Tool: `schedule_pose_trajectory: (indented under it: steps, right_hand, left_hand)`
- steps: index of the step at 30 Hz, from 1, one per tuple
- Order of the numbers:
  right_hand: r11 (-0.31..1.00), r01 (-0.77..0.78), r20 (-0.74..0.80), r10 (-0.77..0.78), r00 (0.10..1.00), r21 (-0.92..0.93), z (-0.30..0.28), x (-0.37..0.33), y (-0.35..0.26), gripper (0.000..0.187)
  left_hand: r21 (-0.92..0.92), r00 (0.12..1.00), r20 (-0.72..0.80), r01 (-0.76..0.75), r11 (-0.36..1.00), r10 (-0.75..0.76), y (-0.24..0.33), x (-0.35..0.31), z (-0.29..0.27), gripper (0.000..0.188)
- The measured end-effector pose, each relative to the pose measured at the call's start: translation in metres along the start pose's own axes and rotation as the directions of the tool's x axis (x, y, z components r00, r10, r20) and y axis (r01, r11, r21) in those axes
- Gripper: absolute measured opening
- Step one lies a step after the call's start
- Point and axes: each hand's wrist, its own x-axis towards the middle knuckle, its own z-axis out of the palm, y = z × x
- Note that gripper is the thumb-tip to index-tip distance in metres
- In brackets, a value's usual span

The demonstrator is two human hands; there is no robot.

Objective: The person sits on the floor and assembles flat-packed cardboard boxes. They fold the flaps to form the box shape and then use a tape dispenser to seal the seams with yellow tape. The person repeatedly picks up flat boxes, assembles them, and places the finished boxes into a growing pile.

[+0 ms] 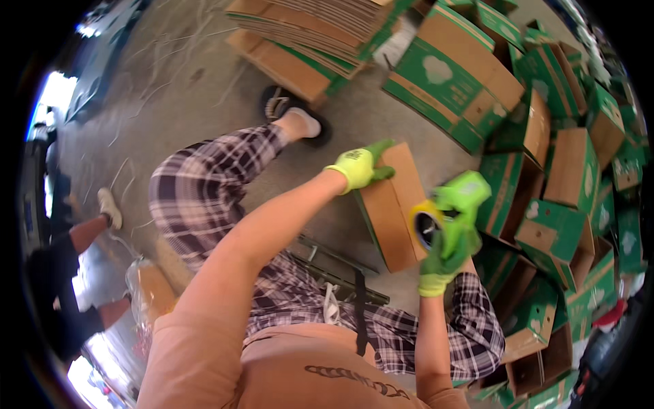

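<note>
A cardboard box point(392, 215) with brown faces and a green side stands on the floor between my legs. My left hand point(362, 168), in a yellow-green glove, holds this box at its far left corner, the thumb lying on the brown face. My right hand point(444, 262), in a matching glove, is closed around a bright green tape dispenser point(464, 194). A tape roll with a yellow rim point(424, 223) sits on the dispenser, beside the right edge of the box. The right hand and the dispenser are slightly blurred. Whether tape touches the box, I cannot tell.
Many green and brown open boxes point(558, 238) are heaped along the right. Beyond my foot lies a stack of flattened cardboard point(306, 34). A larger green box point(449, 75) rests at the far right. Another person's leg point(92, 235) and a plastic-wrapped bundle point(151, 290) are at left.
</note>
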Motion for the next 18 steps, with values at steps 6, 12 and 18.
schedule_pose_trajectory:
  steps: [6, 12, 18]
  right_hand:
    - [0.978, 0.204, 0.227, -0.190, 0.955, -0.040, 0.015, -0.003, -0.016, 0.047]
    - [0.982, 0.178, 0.277, -0.156, 0.948, -0.058, 0.008, 0.004, -0.020, 0.045]
    - [0.858, 0.504, 0.453, -0.489, 0.745, 0.098, 0.141, 0.162, -0.106, 0.026]
  left_hand:
    - [0.416, 0.939, -0.232, -0.141, 0.898, 0.255, 0.002, -0.005, 0.020, 0.072]
    - [0.497, 0.867, 0.027, -0.443, 0.746, 0.497, -0.002, -0.071, 0.056, 0.061]
    - [0.404, 0.856, -0.004, -0.471, 0.784, 0.517, -0.010, -0.073, 0.057, 0.052]
